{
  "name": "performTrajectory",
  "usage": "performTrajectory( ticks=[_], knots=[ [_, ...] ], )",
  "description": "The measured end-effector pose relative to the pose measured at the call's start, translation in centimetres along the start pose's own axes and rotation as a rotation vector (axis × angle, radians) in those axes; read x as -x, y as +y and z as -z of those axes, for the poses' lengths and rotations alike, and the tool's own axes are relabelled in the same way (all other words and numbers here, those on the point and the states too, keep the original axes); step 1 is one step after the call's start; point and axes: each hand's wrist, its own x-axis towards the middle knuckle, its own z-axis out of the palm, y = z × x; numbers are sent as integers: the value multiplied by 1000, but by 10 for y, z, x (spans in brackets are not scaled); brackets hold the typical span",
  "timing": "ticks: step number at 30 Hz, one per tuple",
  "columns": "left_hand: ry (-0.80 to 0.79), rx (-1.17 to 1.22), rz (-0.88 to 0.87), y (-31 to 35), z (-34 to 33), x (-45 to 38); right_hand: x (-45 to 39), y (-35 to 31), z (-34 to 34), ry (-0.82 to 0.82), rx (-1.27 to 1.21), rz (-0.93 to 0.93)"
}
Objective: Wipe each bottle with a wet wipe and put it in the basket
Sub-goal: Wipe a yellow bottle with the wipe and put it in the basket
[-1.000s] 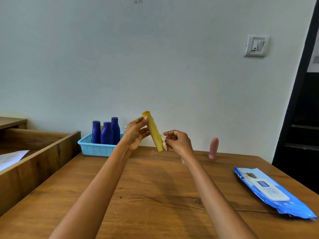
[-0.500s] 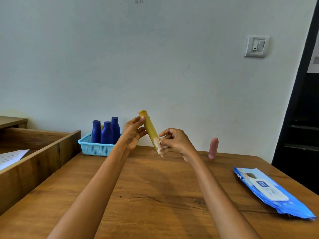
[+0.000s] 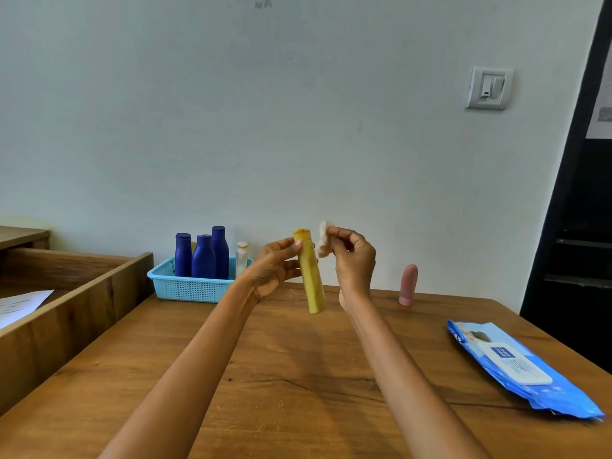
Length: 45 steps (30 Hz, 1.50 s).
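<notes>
Our left hand (image 3: pixel 276 270) grips the slim, light-looking, likely slick yellow bottle (image 3: pixel 310 273) near its cap, while our right hand (image 3: pixel 352 256) pinches the soft wet wipe (image 3: pixel 323 243).

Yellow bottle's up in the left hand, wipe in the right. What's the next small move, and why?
Probably bring the crumpled white wet wipe back onto the yellow cylindrical bottle near its cap and stroke downward. The right hand pinches the wipe beside the bottle top, while the left hand holds the bottle upright above the wooden table, not yet in the light blue plastic basket.
</notes>
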Motion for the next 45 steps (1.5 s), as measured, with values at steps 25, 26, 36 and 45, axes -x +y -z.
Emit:
performTrajectory(
  ticks=[25, 26, 36, 45],
  knots=[
    [157, 7, 61, 4, 19, -1, -8, 3, 19, -437, 506, 324],
    [142, -23, 72, 2, 16, -2, -7, 2, 15, -414, 455, 344],
    [384, 102, 135, 5, 16, -8, 15, 21, -1, -489, 553, 363],
    [469, 160, 92, 6, 22, -6, 10, 29, 21, -604, 715, 402]
  ],
)
